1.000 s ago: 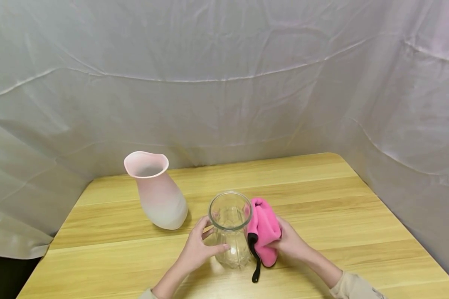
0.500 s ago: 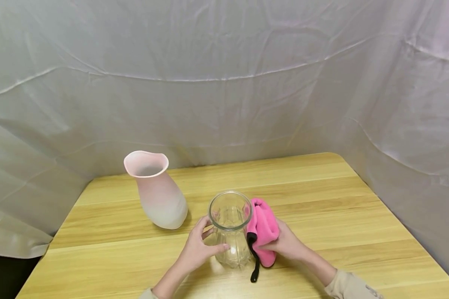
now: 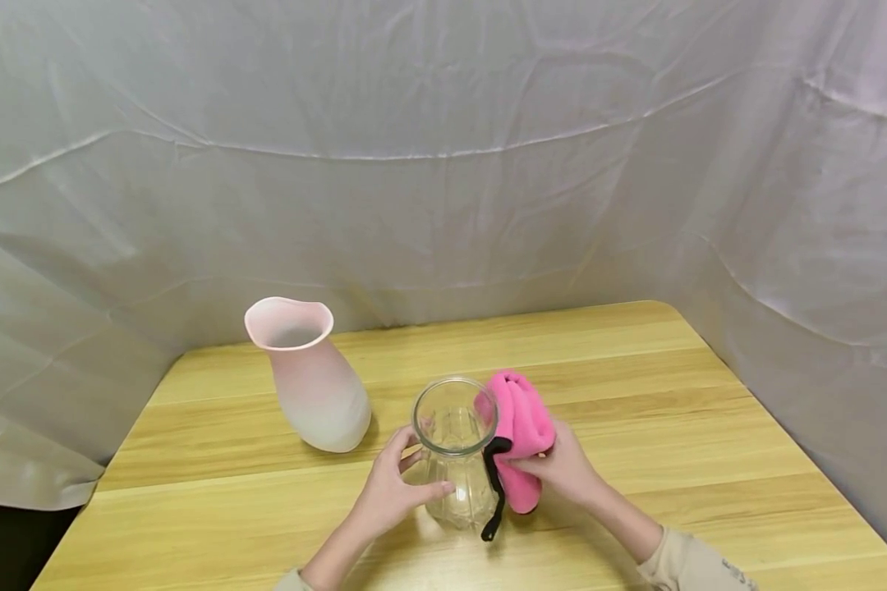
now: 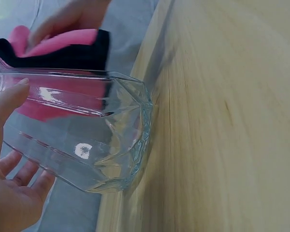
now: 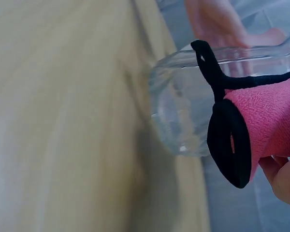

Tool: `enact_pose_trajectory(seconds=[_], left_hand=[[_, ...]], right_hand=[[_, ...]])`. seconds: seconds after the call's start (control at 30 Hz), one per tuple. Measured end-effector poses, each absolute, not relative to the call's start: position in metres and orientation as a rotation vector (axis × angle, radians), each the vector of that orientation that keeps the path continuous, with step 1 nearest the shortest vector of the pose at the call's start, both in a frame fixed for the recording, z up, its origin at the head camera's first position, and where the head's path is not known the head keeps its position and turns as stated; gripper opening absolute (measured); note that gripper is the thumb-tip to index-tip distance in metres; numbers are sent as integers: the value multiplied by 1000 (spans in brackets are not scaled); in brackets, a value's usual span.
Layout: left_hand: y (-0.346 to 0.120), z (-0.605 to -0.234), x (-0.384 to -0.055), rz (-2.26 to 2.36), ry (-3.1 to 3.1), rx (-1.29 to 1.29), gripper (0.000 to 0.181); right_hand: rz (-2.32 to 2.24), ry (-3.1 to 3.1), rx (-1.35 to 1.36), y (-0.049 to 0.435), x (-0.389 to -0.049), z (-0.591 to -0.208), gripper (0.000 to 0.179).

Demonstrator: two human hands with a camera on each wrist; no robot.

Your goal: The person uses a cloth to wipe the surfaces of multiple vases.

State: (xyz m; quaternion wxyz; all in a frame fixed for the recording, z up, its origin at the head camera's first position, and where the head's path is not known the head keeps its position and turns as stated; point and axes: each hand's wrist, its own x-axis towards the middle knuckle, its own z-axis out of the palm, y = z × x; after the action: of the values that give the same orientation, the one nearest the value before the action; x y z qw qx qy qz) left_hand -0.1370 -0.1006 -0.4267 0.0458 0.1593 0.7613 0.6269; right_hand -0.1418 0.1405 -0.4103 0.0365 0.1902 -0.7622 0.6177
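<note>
A clear glass vase with a wide round rim stands upright on the wooden table. My left hand holds it from the left, thumb on the near side and fingers curved round the far side. In my right hand is a folded pink cloth with black edging, gripped against the vase's right side. The right wrist view shows the cloth bunched, with a black loop of trim across the glass. Through the glass in the left wrist view, part of the pink shows.
A tall pink-to-white vase with a wavy rim stands at the back left of the wooden table. Grey fabric sheeting hangs behind the table and along its sides.
My right hand has slid the pink cloth up and away along the glass vase's right side, and its black trim has shifted left. My left hand and both vases have stayed put.
</note>
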Motion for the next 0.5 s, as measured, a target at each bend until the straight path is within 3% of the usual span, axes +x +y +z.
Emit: enact_pose_trajectory(seconds=[0.27,0.5], left_hand=[[-100,-427,-137,1904,2336,481,72],[-100,-428,-137,1904,2343,484,74]], right_hand=[[1860,-2178,680,142,-141,-392,34],[1866,-2108,736,144,-142,-390,45]])
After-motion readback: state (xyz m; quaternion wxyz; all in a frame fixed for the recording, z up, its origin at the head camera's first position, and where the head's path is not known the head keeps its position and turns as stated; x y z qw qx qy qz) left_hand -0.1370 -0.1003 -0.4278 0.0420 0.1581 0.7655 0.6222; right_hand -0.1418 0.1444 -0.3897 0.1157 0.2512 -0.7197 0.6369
